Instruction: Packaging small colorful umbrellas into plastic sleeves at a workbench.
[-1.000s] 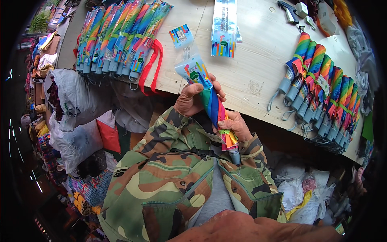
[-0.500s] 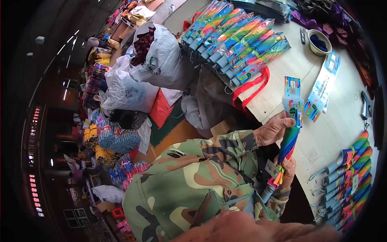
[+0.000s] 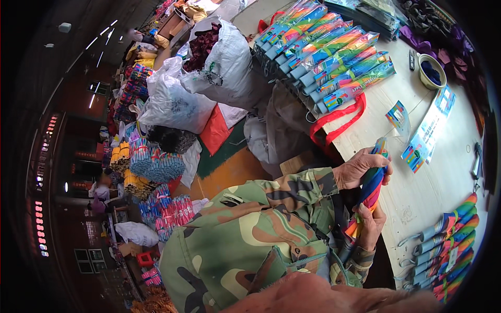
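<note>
My right hand (image 3: 371, 227) is closed round the lower end of a folded rainbow umbrella (image 3: 371, 185); my left hand (image 3: 360, 168) is wrapped round its upper half, fingers curled over the cloth. The umbrella stands nearly upright at the table (image 3: 433, 182) edge, in front of my camouflage jacket (image 3: 250, 235). At 4 o'clock from my hands, a row of unwrapped umbrellas (image 3: 449, 245) lies on the table, hooked handles toward me. At 2 o'clock, just beyond the umbrella tip, lie a small printed card (image 3: 398, 117) and a long printed sleeve (image 3: 429, 136). At 12 o'clock a red strap (image 3: 339, 122) hangs over the table edge below a row of wrapped umbrellas (image 3: 329, 55). Farther, at 1 o'clock, a bowl (image 3: 432, 71). Off the table, at 10 o'clock, white sacks (image 3: 203, 78) on the floor.
</note>
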Action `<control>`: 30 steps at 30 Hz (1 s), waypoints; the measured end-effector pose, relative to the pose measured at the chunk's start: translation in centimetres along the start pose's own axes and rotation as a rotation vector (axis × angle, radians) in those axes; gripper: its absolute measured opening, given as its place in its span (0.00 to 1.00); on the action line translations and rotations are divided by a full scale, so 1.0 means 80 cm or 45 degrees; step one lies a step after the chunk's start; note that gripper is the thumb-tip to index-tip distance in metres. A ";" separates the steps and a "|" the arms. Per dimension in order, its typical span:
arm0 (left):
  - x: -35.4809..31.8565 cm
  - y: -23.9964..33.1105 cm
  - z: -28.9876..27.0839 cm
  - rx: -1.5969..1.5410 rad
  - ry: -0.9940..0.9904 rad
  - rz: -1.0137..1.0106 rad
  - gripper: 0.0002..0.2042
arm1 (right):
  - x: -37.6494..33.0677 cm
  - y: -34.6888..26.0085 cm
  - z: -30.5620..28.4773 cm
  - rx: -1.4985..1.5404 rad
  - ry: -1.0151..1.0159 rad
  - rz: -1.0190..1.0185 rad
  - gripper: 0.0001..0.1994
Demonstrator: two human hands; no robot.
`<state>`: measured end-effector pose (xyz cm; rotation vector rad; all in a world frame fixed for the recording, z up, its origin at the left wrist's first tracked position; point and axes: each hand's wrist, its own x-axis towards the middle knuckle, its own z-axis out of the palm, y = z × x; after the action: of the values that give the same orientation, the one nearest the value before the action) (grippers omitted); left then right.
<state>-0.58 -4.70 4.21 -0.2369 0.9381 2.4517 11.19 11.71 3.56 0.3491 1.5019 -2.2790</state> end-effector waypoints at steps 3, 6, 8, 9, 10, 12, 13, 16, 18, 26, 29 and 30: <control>-0.014 -0.014 0.006 -0.247 -0.273 -0.120 0.19 | 0.002 0.012 -0.022 0.338 -0.228 0.031 0.19; -0.018 -0.021 0.007 -0.287 -0.483 -0.176 0.20 | 0.007 0.028 -0.028 0.433 -0.352 -0.021 0.17; -0.018 -0.020 -0.001 -0.254 -0.469 -0.244 0.21 | 0.007 0.027 -0.025 0.486 -0.373 -0.031 0.17; -0.017 -0.020 -0.004 -0.221 -0.454 -0.311 0.22 | 0.008 0.026 -0.024 0.437 -0.282 -0.040 0.17; -0.015 -0.020 -0.002 -0.222 -0.460 -0.317 0.22 | 0.008 0.019 -0.018 0.390 -0.185 -0.051 0.17; -0.011 -0.015 0.002 0.131 -0.090 0.014 0.30 | 0.008 -0.001 -0.003 0.186 -0.059 -0.095 0.17; -0.008 -0.009 0.003 0.136 -0.090 0.017 0.30 | 0.009 -0.008 0.004 -0.016 0.059 -0.134 0.17; 0.002 0.004 0.009 0.348 0.186 0.296 0.24 | 0.014 -0.013 0.024 -0.702 0.122 -0.408 0.18; 0.008 -0.001 -0.008 0.241 0.066 0.170 0.24 | 0.013 -0.014 0.031 -0.719 0.155 -0.392 0.18; -0.012 -0.028 -0.011 0.077 -0.226 -0.320 0.24 | 0.024 0.043 -0.042 0.749 -0.277 0.132 0.16; 0.006 -0.011 -0.009 -0.099 -0.128 -0.109 0.21 | 0.014 0.037 -0.028 0.301 -0.233 0.006 0.20; 0.017 -0.007 -0.017 -0.075 -0.103 -0.058 0.18 | 0.013 0.042 -0.025 0.293 -0.216 0.020 0.21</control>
<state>-1.44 -4.70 2.44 -0.1756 0.8182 2.4306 11.78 12.16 -0.42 0.2232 1.1542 -2.4073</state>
